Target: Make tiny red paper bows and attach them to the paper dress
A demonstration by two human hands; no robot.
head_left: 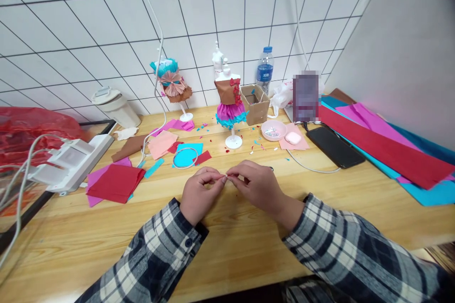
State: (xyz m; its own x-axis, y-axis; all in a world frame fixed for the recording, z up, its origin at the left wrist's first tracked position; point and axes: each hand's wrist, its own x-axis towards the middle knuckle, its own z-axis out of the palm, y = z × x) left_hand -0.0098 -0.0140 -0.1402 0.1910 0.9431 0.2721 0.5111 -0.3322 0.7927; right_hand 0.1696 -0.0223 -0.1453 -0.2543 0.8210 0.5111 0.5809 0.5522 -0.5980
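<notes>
My left hand (pixel 203 192) and my right hand (pixel 256 185) meet fingertip to fingertip above the middle of the wooden table. Between them they pinch a tiny pale piece, too small to name. Just beyond stands a small white dress form (pixel 233 141) wearing a brown paper top with red bits down one side, and a magenta skirt with a turquoise frill. A second dressed form (pixel 174 81), in turquoise, pink and brown paper, leans further back to the left. Behind the middle one, a bare white form (pixel 217 58) shows in part.
Red paper (pixel 115 183) and turquoise paper (pixel 188 151) lie left, with a cable ring. A pink dish (pixel 273 130), cardboard box (pixel 258 111), bottle (pixel 265 71) and black phone (pixel 335 146) sit right of centre. Long paper strips (pixel 384 142) cover the far right; a power strip (pixel 80 165) lies left.
</notes>
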